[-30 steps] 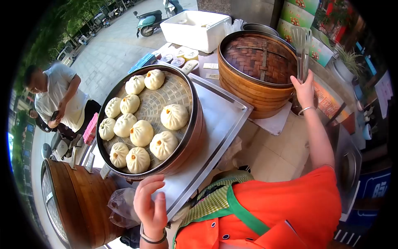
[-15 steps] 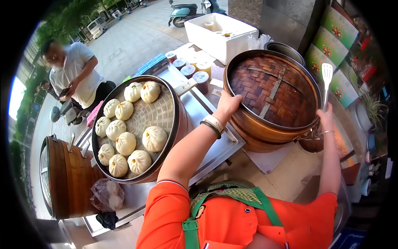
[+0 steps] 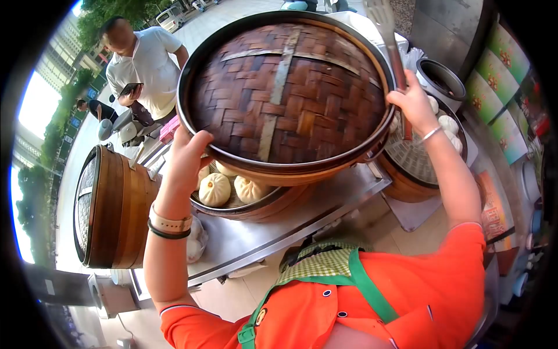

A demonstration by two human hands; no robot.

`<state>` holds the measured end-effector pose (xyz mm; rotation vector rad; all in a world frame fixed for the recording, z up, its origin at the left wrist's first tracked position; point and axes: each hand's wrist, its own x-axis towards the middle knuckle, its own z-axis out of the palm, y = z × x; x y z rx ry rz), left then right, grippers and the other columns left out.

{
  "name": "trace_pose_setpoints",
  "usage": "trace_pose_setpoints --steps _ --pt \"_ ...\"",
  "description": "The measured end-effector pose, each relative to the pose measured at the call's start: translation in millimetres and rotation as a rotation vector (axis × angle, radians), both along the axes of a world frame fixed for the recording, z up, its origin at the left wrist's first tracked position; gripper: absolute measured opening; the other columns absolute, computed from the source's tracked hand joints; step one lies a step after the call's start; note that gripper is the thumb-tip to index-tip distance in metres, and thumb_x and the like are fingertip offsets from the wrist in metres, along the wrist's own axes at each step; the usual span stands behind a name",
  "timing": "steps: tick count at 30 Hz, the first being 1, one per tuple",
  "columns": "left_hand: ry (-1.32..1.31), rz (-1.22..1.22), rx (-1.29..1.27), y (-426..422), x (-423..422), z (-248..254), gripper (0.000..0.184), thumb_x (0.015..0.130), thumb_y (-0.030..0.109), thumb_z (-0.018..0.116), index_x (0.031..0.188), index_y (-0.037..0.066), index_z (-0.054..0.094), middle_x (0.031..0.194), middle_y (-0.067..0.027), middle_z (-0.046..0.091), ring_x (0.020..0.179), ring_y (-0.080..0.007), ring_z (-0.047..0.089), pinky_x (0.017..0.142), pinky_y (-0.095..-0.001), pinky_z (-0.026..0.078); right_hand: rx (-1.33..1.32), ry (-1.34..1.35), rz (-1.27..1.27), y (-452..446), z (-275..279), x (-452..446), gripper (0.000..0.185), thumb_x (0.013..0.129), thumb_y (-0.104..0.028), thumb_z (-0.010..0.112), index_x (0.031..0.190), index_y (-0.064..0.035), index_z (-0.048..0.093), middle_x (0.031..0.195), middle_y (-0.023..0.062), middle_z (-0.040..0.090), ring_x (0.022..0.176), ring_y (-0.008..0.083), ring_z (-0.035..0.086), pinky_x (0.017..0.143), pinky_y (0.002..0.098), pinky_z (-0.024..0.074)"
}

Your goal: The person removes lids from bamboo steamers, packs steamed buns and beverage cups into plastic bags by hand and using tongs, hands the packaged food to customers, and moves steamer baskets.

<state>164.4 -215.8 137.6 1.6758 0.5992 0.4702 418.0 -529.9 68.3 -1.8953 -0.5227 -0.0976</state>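
Observation:
Above the left-hand steamer tray (image 3: 256, 212), a large round steamer lid (image 3: 290, 99) of woven dark bamboo is held up. My left hand (image 3: 189, 154) is closed on its near left rim. On the right rim, my right hand (image 3: 414, 102) grips the lid and also a slotted spatula (image 3: 383, 20), whose head points up and away. A few buns (image 3: 214, 189) peek out under the lid's near edge; the lid hides the others. To the right, an uncovered steamer (image 3: 407, 160) holds several white buns (image 3: 448, 124) near its far right side.
A tall wooden steamer (image 3: 113, 203) stands at the left, beside bagged buns (image 3: 195, 241). The metal counter (image 3: 279, 244) runs below the lid. A metal pot (image 3: 442, 78) is at the back right. Across the counter, a person (image 3: 145, 64) in a white shirt holds a phone.
The lid has come off the right-hand steamer and moved left over the bun tray, carried by both hands. The right steamer's buns are now exposed. The view has shifted.

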Motion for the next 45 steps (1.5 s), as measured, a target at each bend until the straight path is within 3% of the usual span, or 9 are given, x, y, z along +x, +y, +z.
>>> trace_pose_setpoints --steps 8,12,14,16,20,21,30,40,45 --pt "0.115 0.24 -0.088 79.6 -103.8 -42.2 0.011 0.079 0.017 0.054 0.083 0.007 0.052 0.066 -0.0008 0.047 0.055 -0.0095 0.047 0.047 -0.0223 0.042 -0.249 -0.104 0.188 121.0 21.3 -53.3 0.068 0.067 -0.033 0.063 0.118 0.0037 0.037 0.091 0.0233 0.062 0.088 0.0354 0.06 0.078 0.0382 0.0467" --pt "0.008 0.127 -0.207 120.1 -118.7 -80.2 0.032 0.084 0.016 0.05 0.114 0.008 0.049 0.087 -0.0024 0.052 0.078 -0.0122 0.054 0.066 -0.0251 0.047 -0.207 -0.088 0.218 116.7 18.7 -74.6 0.074 0.071 -0.04 0.064 0.117 0.0097 0.033 0.096 0.0294 0.057 0.093 0.0381 0.057 0.082 0.0372 0.0446" --pt "-0.033 0.306 0.426 120.8 -110.9 -92.5 0.055 0.088 0.013 0.045 0.137 0.001 0.022 0.134 -0.0126 0.036 0.121 -0.0241 0.038 0.099 -0.0348 0.03 -0.136 -0.07 0.216 113.6 12.9 -85.3 0.074 0.073 -0.04 0.064 0.118 0.0092 0.033 0.1 0.0288 0.056 0.096 0.0374 0.056 0.083 0.0369 0.0435" --pt "-0.216 0.326 0.764 87.9 -91.5 -84.1 0.048 0.09 0.011 0.041 0.133 -0.002 0.028 0.135 -0.0141 0.037 0.124 -0.0268 0.035 0.102 -0.0366 0.026 -0.081 -0.092 0.188 98.0 1.8 -82.7 0.073 0.074 -0.041 0.065 0.118 0.0082 0.033 0.101 0.0267 0.056 0.097 0.0362 0.055 0.084 0.0364 0.0427" --pt "0.069 0.156 1.328 -15.5 -74.5 -61.8 0.031 0.088 0.012 0.041 0.114 0.001 0.054 0.111 -0.0115 0.058 0.109 -0.0257 0.051 0.102 -0.0405 0.025 -0.26 -0.208 0.036 1.5 -30.7 -67.9 0.066 0.072 -0.04 0.069 0.116 -0.0012 0.038 0.081 0.0117 0.055 0.076 0.026 0.059 0.069 0.0341 0.0477" --pt "0.026 0.15 1.356 -28.5 -69.6 -66.1 0.029 0.088 0.013 0.041 0.11 0.002 0.057 0.107 -0.0106 0.06 0.104 -0.0248 0.053 0.102 -0.0406 0.025 -0.395 -0.273 -0.064 -32.5 -43.5 -51.9 0.066 0.074 -0.046 0.065 0.114 -0.0019 0.037 0.088 0.0175 0.058 0.078 0.0286 0.061 0.064 0.0354 0.0497" --pt "-0.024 0.341 1.555 -63.4 -43.7 -85.1 0.023 0.084 0.012 0.042 0.091 -0.001 0.06 0.086 -0.0111 0.06 0.082 -0.0281 0.054 0.085 -0.0394 0.038 -1.198 0.111 -0.632 -236.0 -119.3 119.4 0.055 0.07 -0.025 0.067 0.114 -0.0014 0.045 0.108 0.018 0.055 0.1 0.0291 0.057 0.085 0.0368 0.0462" --pt "0.036 0.451 1.519 -63.3 -42.4 -92.9 0.029 0.087 0.018 0.038 0.09 -0.001 0.06 0.087 -0.0117 0.059 0.087 -0.03 0.051 0.086 -0.0419 0.036 -1.219 0.282 -0.369 -225.7 -103.6 164.8 0.05 0.068 -0.028 0.071 0.107 -0.0004 0.057 0.107 0.0163 0.06 0.102 0.0251 0.057 0.086 0.0348 0.0462" --pt "0.027 0.474 1.504 -59.8 -45.3 -95.0 0.029 0.086 0.017 0.037 0.089 -0.001 0.06 0.086 -0.0123 0.059 0.087 -0.0294 0.051 0.086 -0.0417 0.037 -0.764 0.596 -0.208 -267.0 -105.7 191.2 0.032 0.075 -0.029 0.065 0.083 0.0019 0.063 0.071 0.0122 0.062 0.059 0.0183 0.059 0.051 0.0313 0.0483"
